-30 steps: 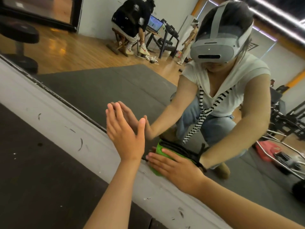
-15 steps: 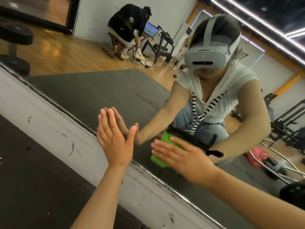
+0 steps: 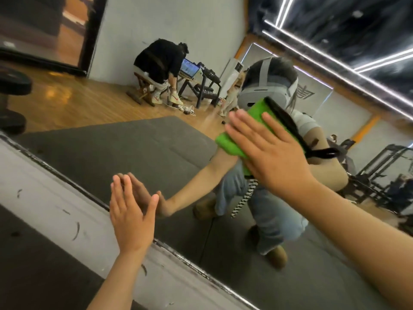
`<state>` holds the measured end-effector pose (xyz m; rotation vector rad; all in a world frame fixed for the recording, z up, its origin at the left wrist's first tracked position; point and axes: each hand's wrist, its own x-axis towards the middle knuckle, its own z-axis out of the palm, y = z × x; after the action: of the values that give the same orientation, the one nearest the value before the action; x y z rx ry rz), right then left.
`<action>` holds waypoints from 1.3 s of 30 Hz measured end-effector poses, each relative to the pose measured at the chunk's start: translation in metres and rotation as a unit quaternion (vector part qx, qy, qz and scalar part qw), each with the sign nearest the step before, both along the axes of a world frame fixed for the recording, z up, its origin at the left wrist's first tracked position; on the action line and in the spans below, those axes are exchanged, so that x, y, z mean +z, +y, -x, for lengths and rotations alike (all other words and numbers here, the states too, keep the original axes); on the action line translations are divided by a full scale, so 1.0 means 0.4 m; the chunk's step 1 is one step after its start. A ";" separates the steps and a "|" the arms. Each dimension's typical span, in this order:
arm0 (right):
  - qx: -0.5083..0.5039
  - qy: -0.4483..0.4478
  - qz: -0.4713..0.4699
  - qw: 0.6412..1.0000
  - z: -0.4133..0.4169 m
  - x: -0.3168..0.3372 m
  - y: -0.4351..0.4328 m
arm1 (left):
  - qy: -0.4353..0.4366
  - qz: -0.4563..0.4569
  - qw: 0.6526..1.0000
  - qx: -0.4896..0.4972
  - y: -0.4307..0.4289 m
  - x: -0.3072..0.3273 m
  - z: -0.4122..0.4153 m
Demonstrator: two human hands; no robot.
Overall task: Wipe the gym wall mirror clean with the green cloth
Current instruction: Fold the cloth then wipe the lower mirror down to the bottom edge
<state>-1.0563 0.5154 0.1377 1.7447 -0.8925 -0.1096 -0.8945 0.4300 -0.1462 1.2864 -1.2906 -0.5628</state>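
Observation:
The wall mirror (image 3: 138,148) fills most of the view, tilted, with its lower edge running from left down to the right. My right hand (image 3: 270,153) lies flat with straight fingers on the green cloth (image 3: 232,142), pressing it against the glass at mid height. The cloth has a black edge strap (image 3: 290,128) showing above my fingers. My left hand (image 3: 131,213) is flat against the mirror near its bottom edge, fingers straight, holding nothing.
A scuffed white baseboard (image 3: 58,211) runs below the mirror, with dark floor (image 3: 33,265) under it. Reflected in the glass are a grey mat, wooden floor, a seated person in black at a laptop, weight racks and ceiling light strips.
My right hand has slid the green cloth up the mirror from near the bottom edge to mid height. My left hand has stayed planted on the glass.

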 end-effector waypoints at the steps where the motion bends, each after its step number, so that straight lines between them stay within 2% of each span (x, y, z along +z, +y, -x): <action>1: -0.001 -0.026 0.030 0.999 -0.006 0.025 -0.007 | 0.000 -0.002 1.000 -0.002 0.001 0.000 0.000; 4: -0.013 -0.047 0.035 0.998 -0.017 -0.016 -0.013 | 0.003 -0.015 1.000 -0.009 0.002 0.006 0.002; 7: -0.019 0.051 -0.066 0.996 0.021 -0.094 0.021 | 0.008 -0.023 1.000 -0.012 0.006 0.019 0.000; 9: -0.007 0.076 -0.090 0.993 0.033 -0.037 0.034 | 0.004 -0.031 0.999 -0.010 0.011 0.025 -0.003; 13: -0.018 -0.060 0.060 0.996 0.011 0.164 0.009 | -0.008 -0.038 0.999 -0.008 0.018 0.034 -0.008; 15: -0.025 -0.107 0.116 0.987 -0.003 0.182 -0.012 | -0.012 -0.038 0.999 -0.005 0.018 0.037 -0.010; 17: -0.014 -0.095 0.101 0.990 -0.009 0.115 -0.023 | 0.001 -0.037 0.999 0.000 0.022 0.041 -0.005; 19: 0.003 -0.022 0.025 0.999 0.003 0.041 -0.014 | 0.030 -0.045 0.999 0.003 0.025 0.057 0.002; 21: 0.010 0.037 -0.032 0.999 0.018 0.046 0.003 | 0.063 -0.062 0.996 0.001 0.026 0.084 0.010; 22: 0.021 0.045 -0.033 0.998 0.021 0.071 0.003 | 0.077 -0.071 0.995 0.000 0.028 0.101 0.016; 25: 0.019 -0.023 0.064 0.997 -0.003 0.150 -0.032 | 0.110 -0.094 0.989 -0.001 0.031 0.140 0.029; 28: 0.001 -0.105 0.167 0.980 -0.066 0.126 -0.091 | 0.109 -0.101 0.989 0.004 0.029 0.142 0.037; 30: 0.003 -0.070 0.135 0.988 -0.091 0.065 -0.112 | 0.104 -0.095 0.990 0.003 0.028 0.136 0.033; 32: 0.007 0.002 0.059 0.998 -0.079 0.025 -0.100 | 0.102 -0.095 0.990 -0.003 0.028 0.133 0.027; 34: 0.017 0.021 0.019 0.999 -0.053 0.050 -0.069 | 0.104 -0.091 0.990 -0.006 0.030 0.135 0.024; 39: -0.009 -0.114 0.140 0.984 -0.059 0.200 -0.077 | 0.110 -0.094 0.989 -0.007 0.033 0.132 0.023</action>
<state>-1.0329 0.4846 0.2177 1.5053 -1.0362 0.2010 -0.9038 0.4433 -0.0932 1.3281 -1.0828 -0.8275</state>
